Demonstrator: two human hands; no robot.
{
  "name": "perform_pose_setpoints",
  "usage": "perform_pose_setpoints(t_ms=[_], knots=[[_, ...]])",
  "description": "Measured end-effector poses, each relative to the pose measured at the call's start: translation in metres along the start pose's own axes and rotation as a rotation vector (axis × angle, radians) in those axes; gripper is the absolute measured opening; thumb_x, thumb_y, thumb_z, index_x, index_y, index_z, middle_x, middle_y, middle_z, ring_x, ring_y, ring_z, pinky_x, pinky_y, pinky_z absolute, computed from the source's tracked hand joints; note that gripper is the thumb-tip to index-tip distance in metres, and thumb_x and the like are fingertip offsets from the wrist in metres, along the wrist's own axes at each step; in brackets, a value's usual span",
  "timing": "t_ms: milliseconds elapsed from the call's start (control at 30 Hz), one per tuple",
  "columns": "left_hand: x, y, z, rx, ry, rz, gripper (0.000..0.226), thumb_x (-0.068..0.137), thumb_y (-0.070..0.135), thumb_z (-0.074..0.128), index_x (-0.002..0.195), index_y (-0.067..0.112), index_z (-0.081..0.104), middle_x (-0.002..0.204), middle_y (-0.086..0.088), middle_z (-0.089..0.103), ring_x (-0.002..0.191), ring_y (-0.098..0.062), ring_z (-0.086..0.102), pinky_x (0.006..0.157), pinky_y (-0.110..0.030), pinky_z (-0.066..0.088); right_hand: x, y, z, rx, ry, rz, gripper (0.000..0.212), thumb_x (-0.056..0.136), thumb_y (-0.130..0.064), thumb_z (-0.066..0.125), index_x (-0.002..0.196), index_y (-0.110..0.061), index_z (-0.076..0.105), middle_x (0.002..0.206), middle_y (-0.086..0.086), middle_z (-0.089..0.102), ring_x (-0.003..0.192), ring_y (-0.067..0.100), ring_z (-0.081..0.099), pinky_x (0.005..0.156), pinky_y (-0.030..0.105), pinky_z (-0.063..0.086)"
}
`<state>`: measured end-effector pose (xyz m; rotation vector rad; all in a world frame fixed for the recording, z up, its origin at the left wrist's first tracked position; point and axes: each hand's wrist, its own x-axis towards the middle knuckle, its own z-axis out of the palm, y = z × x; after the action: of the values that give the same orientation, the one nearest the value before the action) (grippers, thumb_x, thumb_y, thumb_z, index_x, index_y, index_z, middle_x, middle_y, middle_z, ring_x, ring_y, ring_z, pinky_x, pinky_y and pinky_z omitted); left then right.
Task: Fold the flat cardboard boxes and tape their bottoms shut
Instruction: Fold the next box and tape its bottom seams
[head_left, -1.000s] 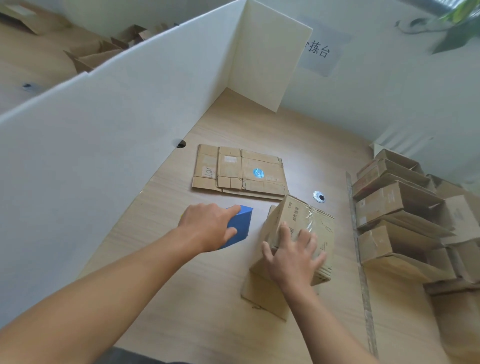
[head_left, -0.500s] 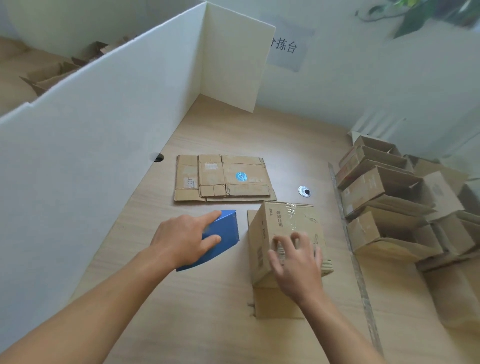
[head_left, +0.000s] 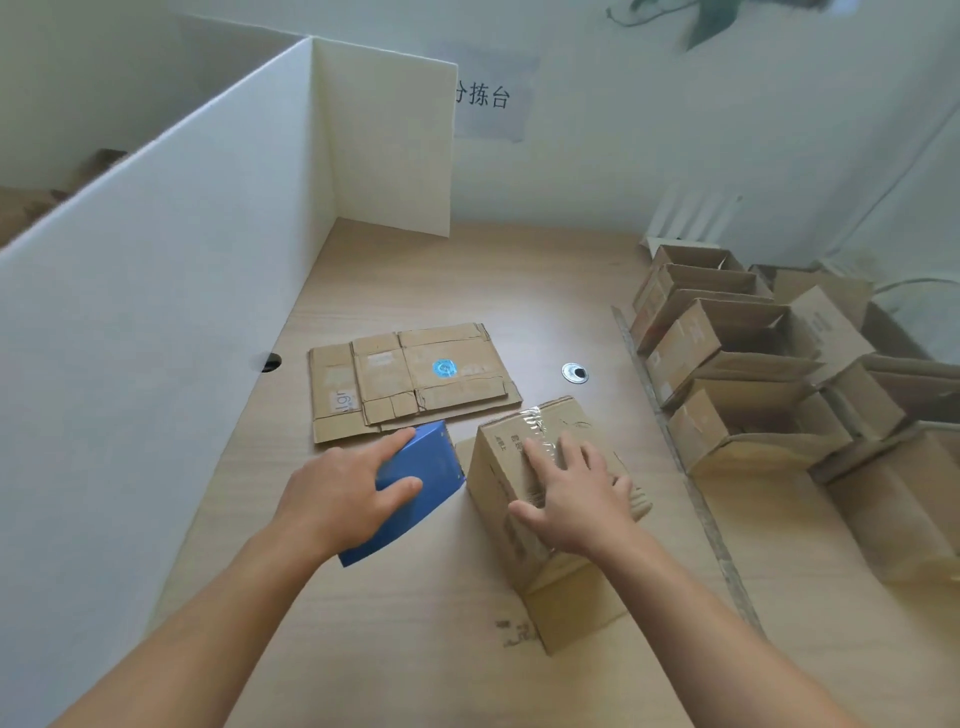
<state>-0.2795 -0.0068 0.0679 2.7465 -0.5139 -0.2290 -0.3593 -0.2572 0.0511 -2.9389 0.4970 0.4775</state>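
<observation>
A folded cardboard box stands bottom-up on the wooden table, a strip of clear tape running over its closed flaps. My right hand lies flat on that taped face with its fingers spread. Just to the left, my left hand grips a blue tape dispenser that rests on the table beside the box. Behind both, a stack of flat cardboard boxes lies on the table, the top one bearing a round blue sticker.
Several folded open boxes are packed together along the table's right side. A white partition walls off the left and turns a corner at the back. A metal cable grommet sits in the tabletop right of the flat stack.
The view has shifted. The box has turned and tipped nearer upright under my right hand. My left hand and the blue dispenser stay beside it.
</observation>
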Motion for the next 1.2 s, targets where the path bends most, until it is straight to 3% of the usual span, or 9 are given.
perform_pose_setpoints(t_ms=[167,267,433,567,667,833,933,1033,1200], knots=[[0.001,-0.004,-0.001,-0.005,-0.003,0.009,0.056,0.093,0.059,0.049,0.147,0.056,0.032,0.117,0.014,0.065,0.089,-0.012,0.048,0.073,-0.03,0.046,-0.016,0.032,-0.008,-0.006,-0.147,-0.213,0.082,0.086,-0.053,0.057,0.149,-0.063,0.006,0.166,-0.015,-0.011,0.153,0.016,-0.012,0.122,0.054,0.0],[0.004,-0.009,-0.001,0.01,-0.021,-0.002,0.057,0.091,0.063,0.048,0.146,0.058,0.032,0.112,0.013,0.066,0.09,-0.013,0.053,0.075,-0.03,0.05,-0.024,0.041,-0.008,0.035,-0.134,-0.241,0.083,0.083,-0.063,0.058,0.149,-0.063,0.006,0.166,-0.018,-0.005,0.153,0.011,-0.01,0.122,0.055,-0.001],[0.009,-0.005,-0.004,-0.015,-0.046,-0.02,0.057,0.091,0.063,0.051,0.144,0.059,0.033,0.095,0.013,0.06,0.089,-0.014,0.057,0.069,-0.029,0.048,-0.016,0.002,-0.007,0.173,0.074,0.015,0.087,0.075,-0.092,0.031,0.151,-0.055,0.01,0.149,-0.008,0.029,0.141,0.021,0.019,0.111,0.058,0.019],[0.01,-0.001,-0.006,-0.032,-0.073,-0.022,0.058,0.09,0.062,0.053,0.145,0.057,0.033,0.106,0.011,0.064,0.092,-0.014,0.058,0.07,-0.028,0.049,-0.005,-0.03,0.008,0.138,0.125,0.139,0.089,0.073,-0.094,0.026,0.149,-0.049,0.014,0.144,0.0,0.021,0.137,0.028,0.015,0.107,0.071,0.005],[0.007,-0.003,-0.006,-0.021,-0.066,-0.026,0.059,0.09,0.062,0.053,0.145,0.057,0.032,0.106,0.011,0.064,0.092,-0.014,0.058,0.07,-0.029,0.05,-0.001,-0.031,0.006,0.136,0.085,0.128,0.088,0.077,-0.087,0.035,0.152,-0.046,0.013,0.15,0.003,0.014,0.144,0.029,0.007,0.107,0.074,0.003],[-0.002,-0.002,-0.01,0.062,-0.043,-0.006,0.057,0.093,0.061,0.049,0.146,0.057,0.029,0.087,0.013,0.052,0.086,-0.014,0.056,0.068,-0.028,0.047,-0.01,-0.015,-0.002,0.105,-0.024,-0.027,0.078,0.08,-0.054,0.053,0.149,-0.047,0.017,0.162,-0.001,0.005,0.152,0.025,-0.005,0.11,0.074,0.005],[-0.005,0.0,-0.011,0.108,-0.023,0.018,0.058,0.094,0.061,0.048,0.147,0.055,0.027,0.09,0.013,0.053,0.083,-0.013,0.053,0.068,-0.028,0.047,-0.013,-0.006,0.001,0.137,-0.015,-0.06,0.078,0.081,-0.057,0.053,0.148,-0.056,0.013,0.163,-0.011,0.001,0.153,0.024,-0.013,0.11,0.075,0.001],[-0.005,0.002,-0.009,0.115,-0.008,0.037,0.058,0.094,0.061,0.048,0.147,0.056,0.027,0.104,0.011,0.063,0.085,-0.013,0.049,0.072,-0.029,0.047,-0.013,-0.009,0.007,0.166,0.045,0.022,0.085,0.081,-0.075,0.052,0.149,-0.055,0.004,0.162,-0.004,-0.002,0.152,0.026,-0.013,0.111,0.072,0.001],[-0.002,0.002,-0.007,0.067,-0.015,0.033,0.058,0.093,0.061,0.05,0.147,0.056,0.029,0.092,0.012,0.056,0.085,-0.015,0.053,0.072,-0.029,0.047,-0.015,-0.009,0.01,0.054,0.012,-0.107,0.081,0.095,-0.045,0.054,0.155,-0.048,0.001,0.165,-0.005,-0.003,0.153,0.027,-0.012,0.115,0.07,-0.002]])
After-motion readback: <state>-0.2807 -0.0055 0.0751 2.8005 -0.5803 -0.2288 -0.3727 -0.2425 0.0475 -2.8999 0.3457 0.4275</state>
